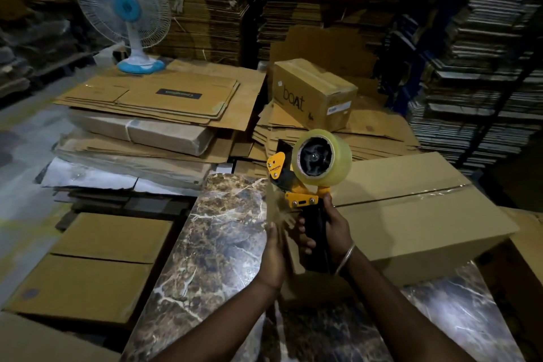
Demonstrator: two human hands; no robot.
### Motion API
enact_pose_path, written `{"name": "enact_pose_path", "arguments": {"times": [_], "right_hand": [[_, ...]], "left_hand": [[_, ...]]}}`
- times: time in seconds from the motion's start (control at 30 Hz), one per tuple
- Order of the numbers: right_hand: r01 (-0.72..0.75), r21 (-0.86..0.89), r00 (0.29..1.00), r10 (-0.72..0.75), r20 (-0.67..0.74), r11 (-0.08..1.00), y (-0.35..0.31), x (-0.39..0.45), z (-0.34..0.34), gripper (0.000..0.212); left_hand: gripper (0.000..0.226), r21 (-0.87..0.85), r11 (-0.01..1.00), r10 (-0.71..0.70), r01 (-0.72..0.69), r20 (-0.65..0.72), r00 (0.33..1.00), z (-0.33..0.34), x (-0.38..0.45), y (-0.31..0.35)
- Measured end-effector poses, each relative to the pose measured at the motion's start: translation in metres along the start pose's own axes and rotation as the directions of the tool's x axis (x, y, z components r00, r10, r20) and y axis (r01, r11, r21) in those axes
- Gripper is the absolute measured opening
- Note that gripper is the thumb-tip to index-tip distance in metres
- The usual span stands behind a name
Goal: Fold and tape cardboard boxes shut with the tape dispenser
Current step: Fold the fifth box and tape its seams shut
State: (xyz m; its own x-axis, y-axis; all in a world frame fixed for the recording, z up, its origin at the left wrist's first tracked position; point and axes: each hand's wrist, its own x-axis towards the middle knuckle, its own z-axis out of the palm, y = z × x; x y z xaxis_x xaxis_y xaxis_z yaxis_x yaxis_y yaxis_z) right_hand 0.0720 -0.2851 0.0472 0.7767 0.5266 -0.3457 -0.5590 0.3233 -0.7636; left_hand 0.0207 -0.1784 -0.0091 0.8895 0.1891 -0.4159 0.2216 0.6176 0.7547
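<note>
tape dispenser (305, 185) in right hand (329, 229)

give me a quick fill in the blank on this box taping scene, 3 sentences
1. The right hand grips the black handle of the ____.
2. The fan behind the flat cardboard has a ____ base.
3. The small box at the back carries the printed word ____.

Missing words: tape dispenser; blue; boat
</note>
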Motion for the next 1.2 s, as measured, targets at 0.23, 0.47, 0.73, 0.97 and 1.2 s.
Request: {"name": "enact_pose_path", "arguments": {"times": [0.23, 0.47, 0.73, 0.97, 1.2], "right_hand": [[-0.001, 0.036, 1.0, 0.001, -0.005, 0.999, 0.001, -0.004, -0.001, 0.077], [-0.009, 0.04, 0.999, 0.011, -0.032, 0.999, 0.0, -0.004, 0.002, 0.076], [-0.025, 0.06, 0.999, 0.027, -0.036, 0.998, 0.002, 0.0, -0.002, 0.076], [-0.024, 0.1, 0.992, 0.011, 0.129, 0.995, 0.005, 0.002, -0.006, 0.077], [-0.018, 0.104, 0.989, 0.003, 0.145, 0.994, 0.003, -0.001, -0.005, 0.077]], "left_hand": [[0.037, 0.25, 0.902, 0.394, -0.352, -0.143, 0.908, 0.008, 0.024, 0.061], [0.046, 0.201, 0.979, 0.005, 0.04, -0.22, 0.975, 0.028, 0.048, 0.104], [0.052, 0.222, 0.914, -0.343, 0.34, -0.027, 0.939, 0.027, 0.038, 0.125], [0.049, 0.204, 0.859, -0.485, 0.469, 0.033, 0.874, 0.023, 0.043, 0.129], [0.056, 0.251, 0.872, -0.451, 0.42, 0.078, 0.889, 0.017, 0.048, 0.136]]}}
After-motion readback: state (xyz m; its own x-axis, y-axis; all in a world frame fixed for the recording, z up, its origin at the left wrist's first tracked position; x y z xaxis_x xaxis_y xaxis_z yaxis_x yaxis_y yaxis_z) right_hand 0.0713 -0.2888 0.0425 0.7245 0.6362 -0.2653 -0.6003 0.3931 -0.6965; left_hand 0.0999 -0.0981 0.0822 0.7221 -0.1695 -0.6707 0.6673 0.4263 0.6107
